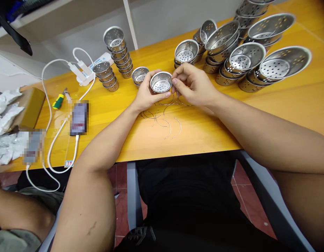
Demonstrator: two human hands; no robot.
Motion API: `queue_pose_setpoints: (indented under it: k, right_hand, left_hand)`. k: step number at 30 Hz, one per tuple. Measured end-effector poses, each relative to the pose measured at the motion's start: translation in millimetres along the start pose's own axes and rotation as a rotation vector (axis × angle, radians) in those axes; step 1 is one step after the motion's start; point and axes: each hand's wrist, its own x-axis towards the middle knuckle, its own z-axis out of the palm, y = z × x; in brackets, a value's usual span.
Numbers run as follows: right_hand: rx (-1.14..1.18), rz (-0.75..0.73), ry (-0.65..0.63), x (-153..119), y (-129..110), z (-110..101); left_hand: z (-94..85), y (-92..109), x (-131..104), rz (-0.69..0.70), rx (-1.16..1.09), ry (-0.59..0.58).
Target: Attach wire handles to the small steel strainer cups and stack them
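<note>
A small perforated metal cup (161, 84) is held up above the table, its opening tilted toward me. My left hand (148, 91) wraps round its left side, thumb along the lower edge. The fingers of my right hand (187, 84) pinch together at the cup's right rim; a thin wire seems to hang below them, but what they grip is too small to make out. Several curved thin wires (180, 128) lie on the table below the hands. Just behind my left hand stands a short stack of like cups (140, 75).
Stacks of perforated cups stand at the back left (117, 49) and right (239, 61). On the left are a power strip (84, 75) with white cables, a phone (79, 119), a green-yellow tool (58, 101) and plastic bags (8, 108). Another person's arm (22, 210) shows lower left.
</note>
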Motion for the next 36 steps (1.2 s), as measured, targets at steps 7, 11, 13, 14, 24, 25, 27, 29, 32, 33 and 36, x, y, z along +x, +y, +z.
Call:
queue_pose_setpoints:
  k: [7,11,13,14,24,25,27,29,32,33,36]
  right_hand:
    - [-0.026,0.002,0.034,0,1,-1]
    - [-0.029,0.005,0.034,0,1,0]
    - [-0.028,0.008,0.032,0,2,0]
    - [-0.029,0.010,0.031,0,2,0]
    - [-0.038,0.032,0.019,0,1,0]
    - [-0.036,0.033,0.021,0,0,0]
    - [-0.034,0.033,0.019,0,-2,0]
    - [-0.035,0.033,0.006,0,-4,-1]
    - [-0.030,0.031,-0.013,0,-5,-1]
    - [-0.026,0.032,-0.018,0,-5,-1]
    - [-0.021,0.030,-0.022,-1,-3,-1]
  left_hand:
    - [-6.6,-8,-1,-0.033,-0.067,-0.043]
    - [-8.4,3,2,-0.018,-0.076,-0.061]
    - [-7.2,8,3,-0.021,-0.074,-0.059]
    - [-6.1,11,3,-0.023,-0.073,-0.057]
    - [1.0,16,1,-0.099,-0.024,-0.018]
    - [1.0,15,1,-0.110,-0.026,-0.015]
    - [1.1,14,0,-0.123,-0.035,-0.014]
    - [1.2,14,0,-0.129,-0.037,-0.015]
    - [0.7,17,0,-0.127,-0.011,-0.015]
    - [0.3,18,1,-0.124,-0.001,-0.014]
    - [-1.5,21,2,-0.121,0.010,-0.020]
